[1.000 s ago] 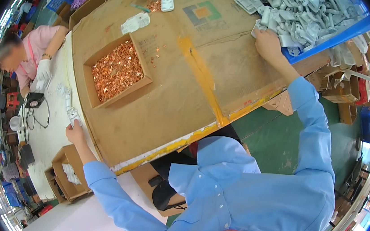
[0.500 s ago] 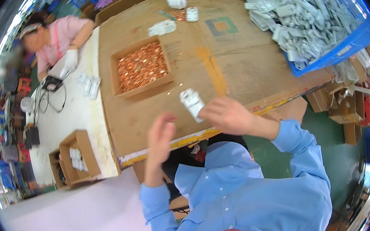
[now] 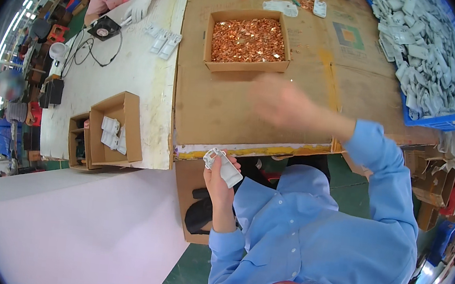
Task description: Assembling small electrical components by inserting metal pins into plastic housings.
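Observation:
A white plastic housing point(image 3: 228, 171), with a cut-out frame at one end, is gripped in my left hand point(image 3: 218, 190) just off the table's front edge. Fingers and thumb close around its sides. My right hand point(image 3: 284, 102) is over the cardboard tabletop point(image 3: 225, 111), smeared by motion, so its fingers cannot be made out. Close beyond that hand stands a shallow cardboard box point(image 3: 246, 66), filled with small copper-coloured metal pieces point(image 3: 246, 40).
A blue crate point(image 3: 445, 121) heaped with white plastic housings point(image 3: 427, 57) stands at the far right. At left, a white table point(image 3: 101, 76) carries a cardboard box point(image 3: 133, 126) with some housings. A co-worker's gloved hand point(image 3: 138, 8) rests near a black device point(image 3: 105, 28).
The white housing has gone from the tabletop into my left hand. My right hand has left it and moved toward the box of copper pieces. The whole view has shifted.

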A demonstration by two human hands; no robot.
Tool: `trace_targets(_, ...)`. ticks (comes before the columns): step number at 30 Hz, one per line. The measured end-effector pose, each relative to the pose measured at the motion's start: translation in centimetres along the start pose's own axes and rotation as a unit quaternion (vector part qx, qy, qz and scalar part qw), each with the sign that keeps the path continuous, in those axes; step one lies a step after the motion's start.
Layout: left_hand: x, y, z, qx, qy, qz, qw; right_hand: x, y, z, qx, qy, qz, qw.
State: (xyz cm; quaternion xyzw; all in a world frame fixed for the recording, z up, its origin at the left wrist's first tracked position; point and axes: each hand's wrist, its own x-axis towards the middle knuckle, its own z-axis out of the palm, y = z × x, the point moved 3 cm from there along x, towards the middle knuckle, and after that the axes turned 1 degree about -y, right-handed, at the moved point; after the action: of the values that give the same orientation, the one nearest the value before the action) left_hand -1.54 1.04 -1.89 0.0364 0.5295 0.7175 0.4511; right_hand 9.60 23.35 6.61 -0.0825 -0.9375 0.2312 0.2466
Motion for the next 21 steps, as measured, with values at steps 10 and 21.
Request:
trace_targets(10,-0.5,-0.9,-0.7,-0.114,-0.120,-0.006,0.986,12.2,17.8,0.7,-0.274,-0.151,0.164,0.936)
trace_targets(21,-1.0,-1.2,-2.0,-0.073,-0.079,-0.031,0.994,13.1,16.7,2.3,-0.348,-0.203,0.152,0.902)
